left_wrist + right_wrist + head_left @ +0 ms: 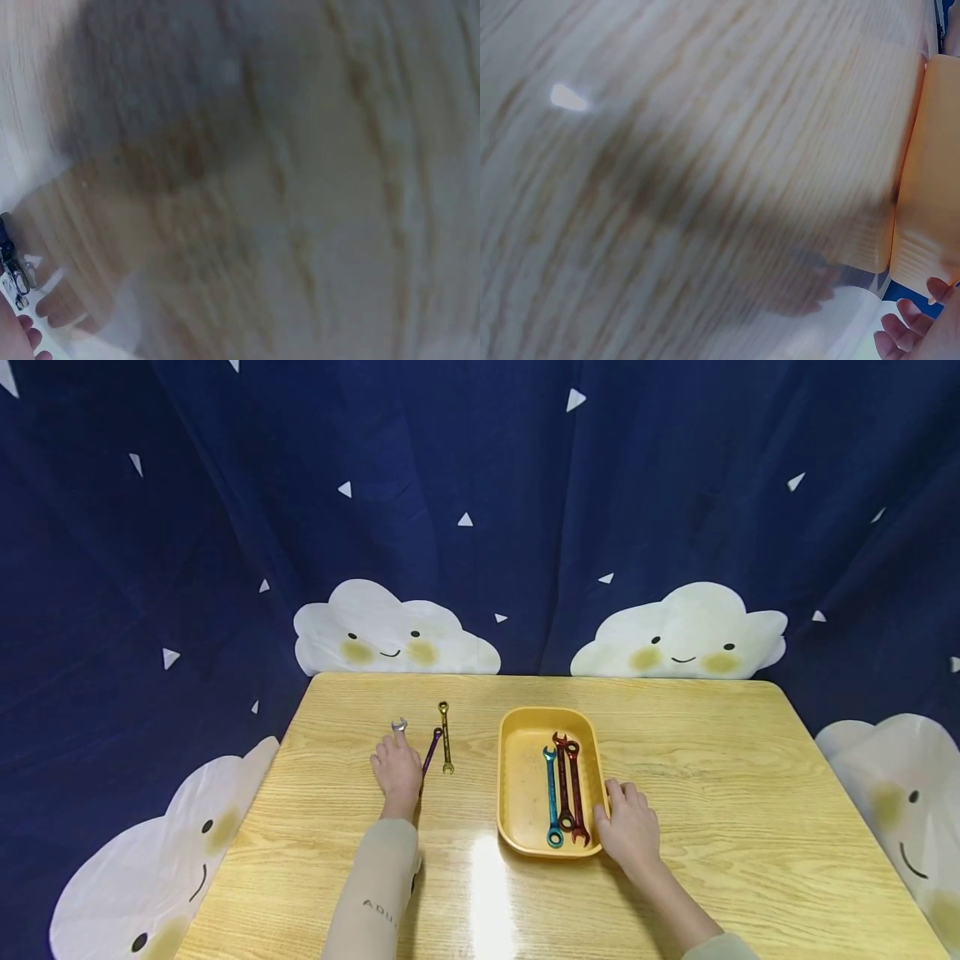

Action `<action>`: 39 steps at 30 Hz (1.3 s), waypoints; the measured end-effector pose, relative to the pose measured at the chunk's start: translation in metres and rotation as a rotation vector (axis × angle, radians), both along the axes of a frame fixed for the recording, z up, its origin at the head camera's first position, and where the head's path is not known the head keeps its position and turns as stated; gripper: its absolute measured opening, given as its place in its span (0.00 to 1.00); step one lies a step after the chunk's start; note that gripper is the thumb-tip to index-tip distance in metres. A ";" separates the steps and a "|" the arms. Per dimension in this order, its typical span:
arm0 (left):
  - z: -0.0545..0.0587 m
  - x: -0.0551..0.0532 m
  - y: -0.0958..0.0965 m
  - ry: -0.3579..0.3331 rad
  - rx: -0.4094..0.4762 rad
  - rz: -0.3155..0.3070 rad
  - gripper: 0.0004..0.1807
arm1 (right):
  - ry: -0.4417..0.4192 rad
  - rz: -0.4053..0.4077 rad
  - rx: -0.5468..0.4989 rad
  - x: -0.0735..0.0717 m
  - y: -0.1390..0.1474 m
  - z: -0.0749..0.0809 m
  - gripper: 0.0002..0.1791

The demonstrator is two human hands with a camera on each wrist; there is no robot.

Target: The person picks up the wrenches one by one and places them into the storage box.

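My left hand (397, 768) is over a silver wrench (400, 725) at the table's left; its open end shows past the fingertips and the rest is hidden, so a grip cannot be made out. Just right of that hand lies a purple wrench (432, 750), partly covered, and beyond it a gold wrench (446, 737). A yellow tray (517, 777) holds a blue wrench (552, 797) and two red wrenches, one left (563, 783) and one right (577, 793). At the tray's right side, my right hand (632, 827) touches the rim with its thumb, fingers loosely bent outside it.
Everything stands on a glossy light wood table (750, 793) that mirrors the hands. Behind it hangs a dark blue curtain (510, 527) with white clouds and triangles. In the right wrist view the tray's outer wall (930, 172) fills the right edge.
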State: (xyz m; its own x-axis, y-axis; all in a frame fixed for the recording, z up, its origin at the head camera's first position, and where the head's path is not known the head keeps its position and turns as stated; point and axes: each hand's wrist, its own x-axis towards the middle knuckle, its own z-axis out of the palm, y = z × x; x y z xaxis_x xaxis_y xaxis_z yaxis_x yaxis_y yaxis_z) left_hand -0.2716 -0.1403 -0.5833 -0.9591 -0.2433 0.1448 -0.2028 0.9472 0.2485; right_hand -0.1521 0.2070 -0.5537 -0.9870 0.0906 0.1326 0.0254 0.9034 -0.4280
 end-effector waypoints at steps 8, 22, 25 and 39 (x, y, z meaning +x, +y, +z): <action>-0.001 -0.001 0.000 -0.015 0.020 0.019 0.18 | 0.005 0.003 0.003 0.000 0.000 0.000 0.22; -0.001 -0.003 0.003 -0.041 0.064 0.069 0.18 | 0.003 0.000 0.000 0.000 0.000 -0.001 0.22; -0.003 -0.003 0.004 -0.041 0.074 0.083 0.19 | 0.000 0.004 0.000 0.000 0.000 -0.001 0.22; -0.001 -0.005 0.011 -0.087 0.091 0.116 0.18 | -0.004 0.007 0.002 0.001 0.000 0.001 0.22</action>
State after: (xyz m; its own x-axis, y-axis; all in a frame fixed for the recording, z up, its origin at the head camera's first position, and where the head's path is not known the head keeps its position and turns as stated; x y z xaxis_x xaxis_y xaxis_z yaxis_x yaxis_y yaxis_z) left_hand -0.2766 -0.1292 -0.5843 -0.9319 -0.3610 0.0352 -0.3334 0.8908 0.3086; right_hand -0.1515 0.2070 -0.5531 -0.9881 0.0834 0.1291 0.0206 0.9044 -0.4263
